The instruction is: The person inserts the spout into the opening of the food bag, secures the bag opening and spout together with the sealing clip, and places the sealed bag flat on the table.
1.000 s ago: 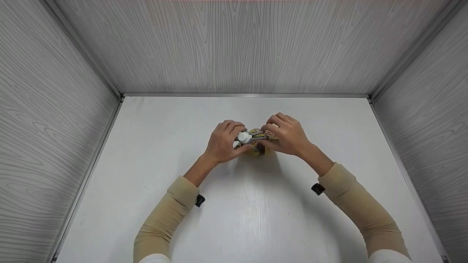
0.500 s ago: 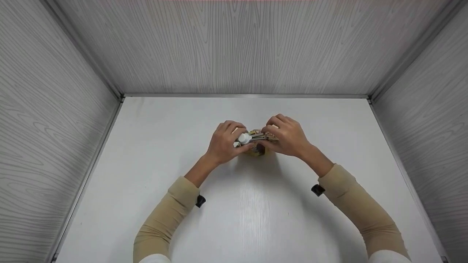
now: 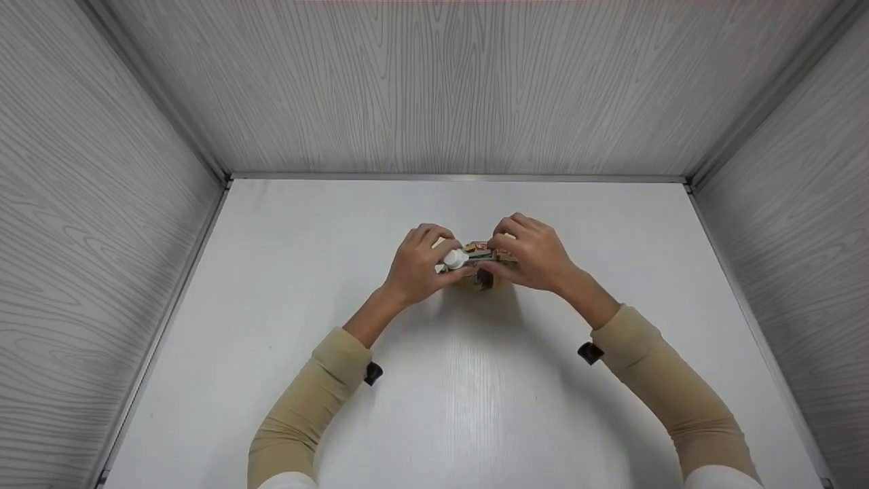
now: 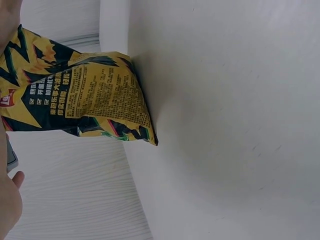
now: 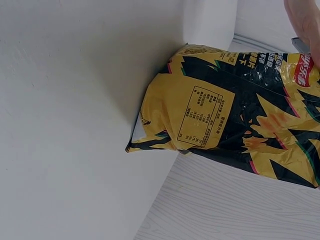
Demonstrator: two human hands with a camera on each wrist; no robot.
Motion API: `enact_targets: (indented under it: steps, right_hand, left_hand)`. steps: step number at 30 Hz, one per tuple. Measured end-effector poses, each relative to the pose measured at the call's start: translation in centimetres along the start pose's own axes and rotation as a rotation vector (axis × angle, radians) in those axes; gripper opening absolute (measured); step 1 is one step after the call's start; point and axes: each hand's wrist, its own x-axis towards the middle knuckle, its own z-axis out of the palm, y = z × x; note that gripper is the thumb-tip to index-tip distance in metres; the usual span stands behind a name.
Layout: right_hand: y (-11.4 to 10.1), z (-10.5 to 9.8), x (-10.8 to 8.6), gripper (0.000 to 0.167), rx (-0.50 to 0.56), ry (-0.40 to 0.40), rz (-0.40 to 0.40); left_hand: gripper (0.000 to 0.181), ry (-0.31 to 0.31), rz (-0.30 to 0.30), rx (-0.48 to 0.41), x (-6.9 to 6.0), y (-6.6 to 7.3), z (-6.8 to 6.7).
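Note:
A yellow and black snack bag point(image 3: 479, 280) stands upright on the white table, its printed panels plain in the left wrist view and on the bag point(image 5: 205, 115) in the right wrist view. Across its top lies a grey bag clip point(image 3: 481, 257) with a round white cap point(image 3: 455, 259) at the left end. My left hand point(image 3: 417, 265) grips the clip's capped end, thumb on the near side. The right hand point(image 3: 536, 251) pinches the top right of the bag beside the clip, fingers curled over the far side. Both hands hide much of the clip and the bag's upper edge.
The white tabletop point(image 3: 461, 394) spreads around the bag. Grey wood-grain panels stand at the back point(image 3: 434, 88), the left point(image 3: 88, 224) and the right point(image 3: 787, 238). A black wrist mount point(image 3: 590, 352) hangs under the right sleeve.
The clip's grey bars, visibly apart a second ago, now lie closer together, and the white cap has tilted slightly to the right. Both hands stay nearly in place.

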Motion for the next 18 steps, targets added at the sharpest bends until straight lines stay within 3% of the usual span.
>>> enact_targets:
  steps: [7,13,18]
  right_hand:
    - [0.09,0.1,-0.01,0.034,0.047,-0.019,-0.006]
    - [0.02,0.21,-0.16,0.033,0.121,-0.061,0.036]
    - [-0.07,0.2,-0.14,0.036,0.125,-0.096,0.057]
  left_hand:
    - [0.043,-0.02,-0.003,0.016,0.04,0.01,-0.13]
    - [0.044,-0.023,0.018,0.046,0.08,0.06,-0.14]
    - [0.045,-0.028,0.029,0.072,0.1,0.09,-0.14]
